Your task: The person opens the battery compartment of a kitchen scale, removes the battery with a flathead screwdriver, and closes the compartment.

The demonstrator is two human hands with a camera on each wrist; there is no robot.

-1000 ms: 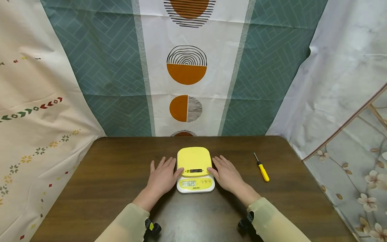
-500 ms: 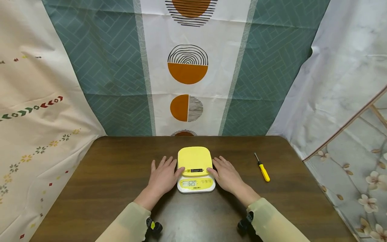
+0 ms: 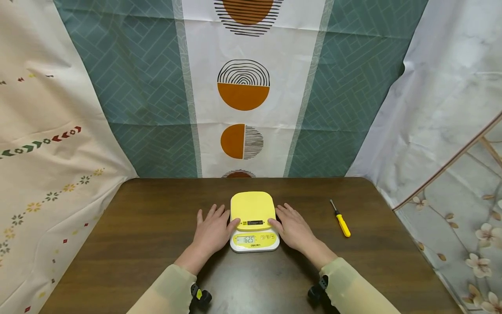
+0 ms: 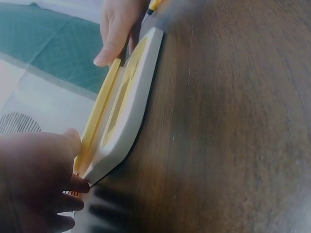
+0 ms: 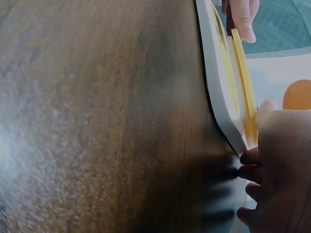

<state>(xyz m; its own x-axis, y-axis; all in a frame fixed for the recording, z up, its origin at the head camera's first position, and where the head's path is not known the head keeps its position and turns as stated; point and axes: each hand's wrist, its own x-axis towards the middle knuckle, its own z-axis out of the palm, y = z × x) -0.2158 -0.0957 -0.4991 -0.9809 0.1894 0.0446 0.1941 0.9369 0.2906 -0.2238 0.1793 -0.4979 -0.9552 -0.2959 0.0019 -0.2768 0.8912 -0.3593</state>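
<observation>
A digital kitchen scale (image 3: 252,209) with a yellow platform and white base sits on the dark wooden table. Its display appears to read 162.5. My left hand (image 3: 213,230) lies along the scale's left side, fingers straight and spread, thumb on the platform's edge. On the opposite side my right hand (image 3: 295,227) mirrors it, thumb at the platform's right edge. Both wrist views show the platform's yellow edge (image 4: 99,114) standing a little above the base, with the thumb of my right hand (image 5: 286,155) against that edge. Neither hand has its fingers curled around the scale.
A yellow-handled screwdriver (image 3: 342,223) lies on the table (image 3: 157,209) to the right of my right hand. Patterned cloth (image 3: 243,148) hangs behind the table, with more cloth at both sides.
</observation>
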